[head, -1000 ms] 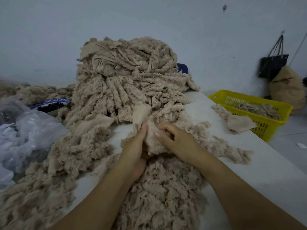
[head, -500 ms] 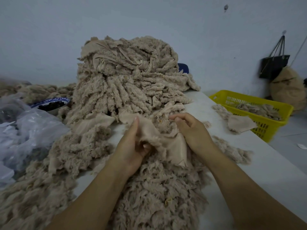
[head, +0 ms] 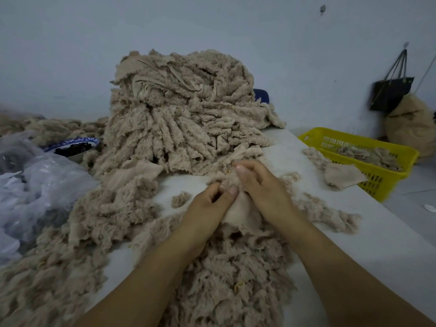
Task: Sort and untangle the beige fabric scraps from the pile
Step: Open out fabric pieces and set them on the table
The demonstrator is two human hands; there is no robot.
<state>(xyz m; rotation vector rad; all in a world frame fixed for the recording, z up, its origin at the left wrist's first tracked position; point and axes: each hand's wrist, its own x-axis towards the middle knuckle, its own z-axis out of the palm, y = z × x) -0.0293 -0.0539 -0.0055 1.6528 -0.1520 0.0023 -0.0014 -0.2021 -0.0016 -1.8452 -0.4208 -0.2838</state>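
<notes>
At the desk's [head: 368, 244] left edge lies a crumpled plastic bag [head: 35, 185], and behind it a blue-rimmed bowl [head: 73, 145] holds something dark. Loose scraps [head: 106, 208] spread from the near left corner toward the middle. A tall pile [head: 188, 114] of beige scraps stands at the far edge, with a blue object [head: 262, 95] showing behind it. A small tuft [head: 180, 199] lies alone on bare desk just left of the hands.

The left hand [head: 207, 208] has its fingers curled and pinches a smooth beige scrap [head: 240, 213] between thumb and fingers. That scrap sits in the middle of the desk, on more scraps that run to the near edge. The right hand [head: 262, 187] touches the left, fingers bent over the same scrap. Its fingertips are blurred, so it seems to be pinching the scrap's upper edge.

More scraps [head: 342, 175] lie at the right edge. Just beyond it a yellow basket [head: 387, 182] holds a few scraps. A black bag [head: 391, 93] hangs on the wall above a beige sack [head: 412, 128].
</notes>
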